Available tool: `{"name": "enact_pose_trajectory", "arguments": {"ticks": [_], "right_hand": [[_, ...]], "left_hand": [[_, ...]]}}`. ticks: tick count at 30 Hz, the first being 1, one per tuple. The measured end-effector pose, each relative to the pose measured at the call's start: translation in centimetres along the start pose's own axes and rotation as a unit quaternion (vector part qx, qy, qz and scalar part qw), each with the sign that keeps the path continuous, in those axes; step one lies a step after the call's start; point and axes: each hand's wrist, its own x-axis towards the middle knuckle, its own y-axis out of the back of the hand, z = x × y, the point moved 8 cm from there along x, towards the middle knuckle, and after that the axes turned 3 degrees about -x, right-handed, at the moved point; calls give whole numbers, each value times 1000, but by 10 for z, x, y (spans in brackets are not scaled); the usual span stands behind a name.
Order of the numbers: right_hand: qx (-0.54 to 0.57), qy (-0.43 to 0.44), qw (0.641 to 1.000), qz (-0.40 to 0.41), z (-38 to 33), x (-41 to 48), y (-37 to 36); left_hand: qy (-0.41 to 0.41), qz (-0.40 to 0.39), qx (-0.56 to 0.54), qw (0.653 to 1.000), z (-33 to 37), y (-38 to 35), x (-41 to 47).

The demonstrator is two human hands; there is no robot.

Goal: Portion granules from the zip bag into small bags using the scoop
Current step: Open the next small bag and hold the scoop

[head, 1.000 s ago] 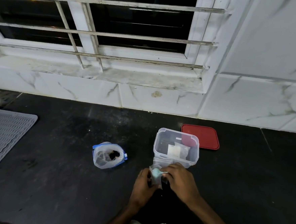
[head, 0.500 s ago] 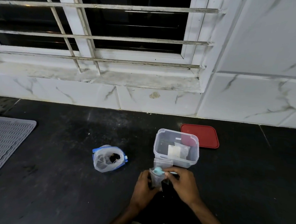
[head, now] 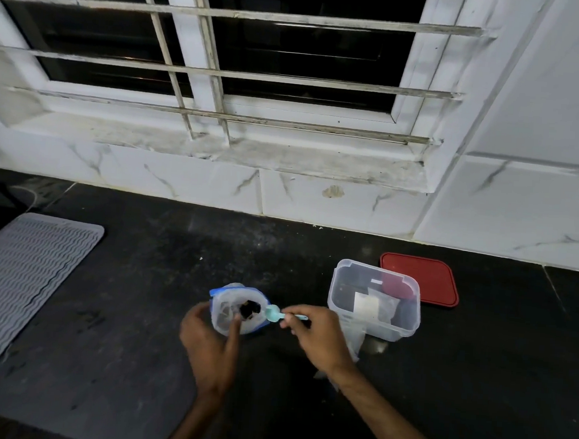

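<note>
The zip bag (head: 230,304), clear with a blue rim, stands open on the dark counter with dark granules inside. My left hand (head: 209,344) grips its near side, thumb over the rim. My right hand (head: 321,334) pinches the handle of a small light-blue scoop (head: 274,313), whose bowl sits at the bag's right rim. A small clear bag (head: 353,335) lies on the counter just right of my right hand, partly hidden by it.
A clear plastic container (head: 375,302) holding small packets stands right of the hands, its red lid (head: 420,283) flat behind it. A grey ribbed mat (head: 19,289) lies at far left. The tiled wall and window sill run along the back.
Both hands left the small bag in front of the container and moved left to the zip bag; the left hand now holds the zip bag and the scoop is at its mouth.
</note>
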Motion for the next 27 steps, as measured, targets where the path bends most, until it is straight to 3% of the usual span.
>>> {"name": "enact_pose_trajectory", "arguments": {"ticks": [2, 6, 9, 14, 21, 27], "right_hand": [[-72, 16, 997, -16, -7, 20, -32], [-259, 31, 964, -53, -15, 52, -73], [-369, 34, 926, -76, -15, 66, -83], [-430, 12, 899, -88, -5, 82, -92], [-276, -104, 955, -22, 19, 87, -92], [-91, -236, 967, -34, 45, 87, -95]], "left_hand": [[49, -1, 34, 998, -19, 2, 23], [199, -123, 29, 972, -72, -38, 45], [214, -184, 31, 959, -89, -65, 55], [215, -215, -44, 952, -56, -70, 58], [275, -196, -109, 935, -78, -83, 63], [280, -205, -167, 923, -74, -88, 65]]}}
